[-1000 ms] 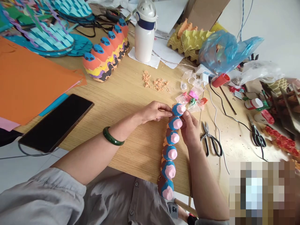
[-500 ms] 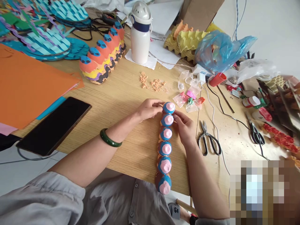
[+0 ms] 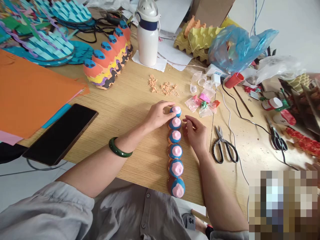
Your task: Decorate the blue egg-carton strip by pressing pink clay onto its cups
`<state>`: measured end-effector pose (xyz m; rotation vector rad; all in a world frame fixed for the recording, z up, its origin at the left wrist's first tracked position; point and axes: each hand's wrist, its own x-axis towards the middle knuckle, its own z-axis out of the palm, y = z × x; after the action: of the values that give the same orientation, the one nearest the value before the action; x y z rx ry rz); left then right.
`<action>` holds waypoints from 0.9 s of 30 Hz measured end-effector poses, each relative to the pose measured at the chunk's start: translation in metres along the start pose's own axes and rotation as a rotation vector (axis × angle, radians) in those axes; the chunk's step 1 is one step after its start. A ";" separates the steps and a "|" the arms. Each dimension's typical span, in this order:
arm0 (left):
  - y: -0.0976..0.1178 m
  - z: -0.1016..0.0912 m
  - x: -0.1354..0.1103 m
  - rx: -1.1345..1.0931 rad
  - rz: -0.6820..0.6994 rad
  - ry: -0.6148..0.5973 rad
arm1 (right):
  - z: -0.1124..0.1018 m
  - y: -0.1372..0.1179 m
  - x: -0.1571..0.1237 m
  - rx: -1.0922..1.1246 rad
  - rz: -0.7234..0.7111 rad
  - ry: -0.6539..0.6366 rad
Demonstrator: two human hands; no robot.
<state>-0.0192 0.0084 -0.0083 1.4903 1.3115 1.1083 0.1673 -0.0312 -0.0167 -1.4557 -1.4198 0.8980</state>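
Note:
A painted egg carton strip [image 3: 175, 151] lies lengthwise in front of me, its near end at the table edge. Its row of several bumps is blue with pink caps, and brown shows on the sides. My left hand [image 3: 160, 115], a dark green bangle on its wrist, grips the farthest bump between thumb and fingers. Just right of the strip, my right hand [image 3: 196, 135] is held apart from it, fingers loosely bent and nothing visible in them. Black-handled scissors [image 3: 222, 146] lie to the right of that hand, blades slightly apart.
A phone [image 3: 61, 133] and orange paper [image 3: 35, 93] lie left. Behind are another painted egg carton [image 3: 108, 58], a white bottle [image 3: 148, 43], orange scraps [image 3: 168, 89] and small plastic bags [image 3: 205, 103]. A white cable [image 3: 232, 133] runs along the right, beyond the scissors.
The strip's far end has shifted slightly left and away from me. My left hand has moved onto the farthest bump, and my right hand has come away from the strip's side.

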 end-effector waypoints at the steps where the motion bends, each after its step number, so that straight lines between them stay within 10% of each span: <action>1: 0.001 -0.001 0.001 -0.057 -0.020 0.041 | 0.000 -0.001 0.000 0.005 -0.013 0.018; 10: 0.038 -0.005 -0.006 -0.997 -0.261 -0.121 | -0.003 -0.015 -0.008 0.043 -0.307 0.175; 21: 0.038 0.012 -0.025 -0.905 -0.040 -0.422 | -0.007 -0.030 -0.012 -0.381 -0.837 0.203; 27: 0.039 0.011 -0.027 -0.702 0.003 -0.373 | -0.008 -0.027 -0.011 -0.344 -0.797 0.295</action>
<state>-0.0003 -0.0230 0.0236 1.0882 0.5693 1.0742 0.1643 -0.0446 0.0100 -1.0335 -1.7648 -0.0586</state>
